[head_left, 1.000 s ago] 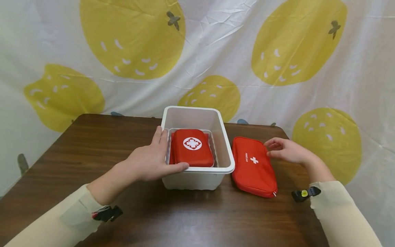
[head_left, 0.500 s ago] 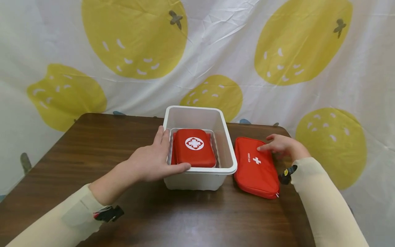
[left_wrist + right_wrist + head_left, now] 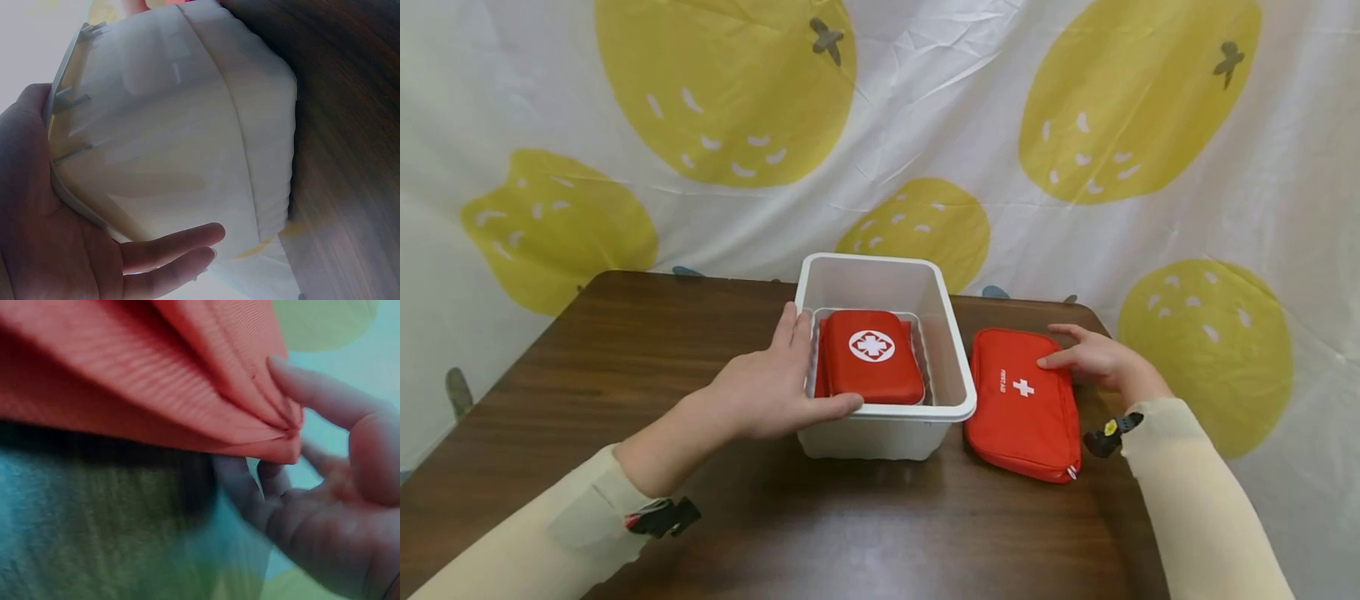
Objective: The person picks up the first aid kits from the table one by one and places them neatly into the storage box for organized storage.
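A white plastic bin [image 3: 953,367] stands mid-table, with a red hard-shell first aid case [image 3: 887,377] inside. My left hand [image 3: 760,392] rests against its near left corner, fingers straight along the outer side and thumb over the front rim. The left wrist view shows that palm at the rim and the fingertips [image 3: 206,235] by the outer wall. To the bin's right is a red first aid pouch [image 3: 1018,429] with a white cross. My right hand [image 3: 1097,358] pinches its upper right edge. In the right wrist view the thumb [image 3: 312,390] presses on top, with fingers under the pouch's corner.
Under the red case, a clear ribbed container [image 3: 928,375] and a further red item [image 3: 822,367] show partly within the bin. The brown wooden table [image 3: 850,533] ends at a lemon-print curtain [image 3: 910,125] behind.
My right hand has come in over the pouch's right edge and taken hold of it, with the thumb on top. The pouch's right side is slightly raised. My left hand stays on the bin.
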`<state>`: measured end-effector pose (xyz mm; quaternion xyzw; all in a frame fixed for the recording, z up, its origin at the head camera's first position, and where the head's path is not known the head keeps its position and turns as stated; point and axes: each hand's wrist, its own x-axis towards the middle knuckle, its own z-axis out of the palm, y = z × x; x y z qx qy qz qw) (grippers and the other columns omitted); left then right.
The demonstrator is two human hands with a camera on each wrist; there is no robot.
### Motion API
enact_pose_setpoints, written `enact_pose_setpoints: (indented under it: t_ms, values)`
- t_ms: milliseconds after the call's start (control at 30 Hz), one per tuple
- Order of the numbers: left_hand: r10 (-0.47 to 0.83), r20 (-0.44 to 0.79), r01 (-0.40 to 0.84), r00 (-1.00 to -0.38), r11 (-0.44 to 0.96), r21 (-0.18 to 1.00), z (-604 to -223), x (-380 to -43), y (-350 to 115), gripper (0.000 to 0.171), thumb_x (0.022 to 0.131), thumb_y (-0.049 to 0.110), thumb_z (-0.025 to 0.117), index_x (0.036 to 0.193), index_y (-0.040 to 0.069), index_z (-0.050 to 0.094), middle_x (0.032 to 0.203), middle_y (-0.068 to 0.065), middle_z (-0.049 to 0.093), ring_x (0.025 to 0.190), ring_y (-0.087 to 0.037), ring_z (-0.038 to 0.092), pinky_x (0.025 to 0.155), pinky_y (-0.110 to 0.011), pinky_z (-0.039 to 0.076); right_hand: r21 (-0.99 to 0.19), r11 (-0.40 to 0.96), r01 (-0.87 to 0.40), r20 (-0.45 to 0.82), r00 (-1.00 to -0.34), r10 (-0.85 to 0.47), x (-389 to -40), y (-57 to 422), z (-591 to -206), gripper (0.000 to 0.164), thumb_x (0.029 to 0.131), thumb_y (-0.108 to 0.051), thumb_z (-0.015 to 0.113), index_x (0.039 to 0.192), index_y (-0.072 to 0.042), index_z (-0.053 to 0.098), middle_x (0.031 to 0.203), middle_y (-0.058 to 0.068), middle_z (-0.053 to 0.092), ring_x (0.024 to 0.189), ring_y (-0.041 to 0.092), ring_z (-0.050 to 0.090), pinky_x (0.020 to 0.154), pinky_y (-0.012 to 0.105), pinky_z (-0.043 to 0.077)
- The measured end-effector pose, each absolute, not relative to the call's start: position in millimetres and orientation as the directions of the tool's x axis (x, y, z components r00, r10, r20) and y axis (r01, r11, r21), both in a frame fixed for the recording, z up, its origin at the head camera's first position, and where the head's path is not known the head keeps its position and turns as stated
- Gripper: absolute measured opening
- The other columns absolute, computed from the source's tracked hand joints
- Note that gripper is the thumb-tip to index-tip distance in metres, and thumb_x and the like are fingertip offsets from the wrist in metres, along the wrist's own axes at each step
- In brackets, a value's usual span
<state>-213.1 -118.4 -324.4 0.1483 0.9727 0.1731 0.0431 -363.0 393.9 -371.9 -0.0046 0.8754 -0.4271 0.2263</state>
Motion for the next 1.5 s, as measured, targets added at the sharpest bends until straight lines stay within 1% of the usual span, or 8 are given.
enact_pose_setpoints:
  t_ms: [100, 167, 267, 367, 533, 1067, 1267, 1500]
  values:
    - [0.299, -0.035, 0.269, -0.954, 0.898, 0.348, -324.1, -212.8, -118.9, 0.135, 0.088, 0.089, 0.058, 0.175, 0.001, 0.006, 0.184, -0.025, 0.004, 0.107, -0.038, 0.076, 0.078, -0.047, 0.063, -0.856, 0.479, 0.194, -0.341, -0.909, -0.242, -359.9, 394.6, -374.8, 0.1, 0.107, -0.016, 0.07, 0.178, -0.025, 0.001, 0.148, 0.024, 0.051, 0.109, 0.024, 0.073, 0.093, 0.039, 0.065]
    - [0.299, -0.035, 0.269, -0.954, 0.899, 0.346, -324.1, -212.8, -119.0, 0.134, 0.088, 0.088, 0.058, 0.175, 0.001, 0.006, 0.184, -0.025, 0.004, 0.106, -0.038, 0.077, 0.077, -0.047, 0.062, -0.906, 0.378, 0.191, -0.304, -0.914, -0.269, -357.6, 393.9, -375.8, 0.095, 0.108, -0.007, 0.067, 0.178, -0.032, 0.008, 0.138, 0.013, 0.059, 0.102, 0.018, 0.075, 0.088, 0.036, 0.066]
    - [0.3, -0.033, 0.271, -0.953, 0.9, 0.342, -324.3, -212.8, -119.0, 0.134, 0.089, 0.088, 0.058, 0.175, 0.0, 0.007, 0.184, -0.026, 0.004, 0.105, -0.038, 0.077, 0.076, -0.046, 0.062, -0.939, 0.295, 0.174, -0.262, -0.921, -0.288, -354.2, 392.4, -376.5, 0.079, 0.109, -0.001, 0.06, 0.174, -0.034, 0.03, 0.131, -0.001, 0.063, 0.108, 0.015, 0.074, 0.091, 0.036, 0.066]
    - [0.3, -0.03, 0.273, -0.953, 0.9, 0.34, -324.6, -212.6, -118.9, 0.134, 0.089, 0.088, 0.058, 0.175, 0.0, 0.007, 0.184, -0.026, 0.004, 0.104, -0.038, 0.077, 0.077, -0.047, 0.062, -0.937, 0.31, 0.159, -0.248, -0.929, -0.273, -351.1, 390.2, -375.9, 0.062, 0.111, -0.006, 0.058, 0.168, -0.027, 0.047, 0.131, -0.007, 0.064, 0.11, 0.015, 0.073, 0.094, 0.034, 0.065]
    - [0.294, -0.027, 0.268, -0.956, 0.902, 0.338, -325.2, -212.2, -119.5, 0.133, 0.089, 0.087, 0.059, 0.175, -0.001, 0.007, 0.184, -0.026, 0.004, 0.106, -0.04, 0.077, 0.079, -0.049, 0.062, -0.929, 0.339, 0.15, -0.238, -0.942, -0.237, -349.5, 387.6, -375.6, 0.054, 0.111, -0.015, 0.063, 0.164, -0.02, 0.054, 0.128, -0.006, 0.068, 0.107, 0.016, 0.074, 0.093, 0.033, 0.065]
    - [0.297, -0.029, 0.271, -0.954, 0.901, 0.338, -324.2, -212.0, -118.8, 0.133, 0.089, 0.087, 0.058, 0.175, -0.001, 0.008, 0.184, -0.026, 0.003, 0.11, -0.041, 0.077, 0.079, -0.049, 0.062, -0.945, 0.299, 0.133, -0.22, -0.934, -0.28, -345.0, 389.0, -380.6, 0.054, 0.112, -0.021, 0.064, 0.165, -0.018, 0.051, 0.124, -0.005, 0.073, 0.101, 0.016, 0.079, 0.089, 0.035, 0.066]
    - [0.301, -0.03, 0.274, -0.953, 0.902, 0.333, -324.6, -212.8, -118.7, 0.132, 0.09, 0.087, 0.058, 0.175, -0.001, 0.008, 0.184, -0.026, 0.003, 0.109, -0.041, 0.077, 0.078, -0.048, 0.062, -0.961, 0.213, 0.175, -0.23, -0.934, -0.274, -343.3, 385.0, -379.5, 0.063, 0.11, -0.018, 0.067, 0.169, -0.022, 0.044, 0.134, -0.001, 0.065, 0.108, 0.018, 0.078, 0.091, 0.039, 0.066]
    - [0.303, -0.03, 0.276, -0.952, 0.901, 0.334, -324.3, -213.1, -118.4, 0.132, 0.09, 0.087, 0.058, 0.175, -0.001, 0.008, 0.184, -0.026, 0.004, 0.109, -0.041, 0.077, 0.076, -0.047, 0.062, -0.963, 0.234, 0.135, -0.197, -0.943, -0.268, -340.1, 379.0, -378.0, 0.057, 0.112, -0.018, 0.064, 0.167, -0.023, 0.049, 0.133, -0.002, 0.064, 0.108, 0.016, 0.076, 0.092, 0.035, 0.066]
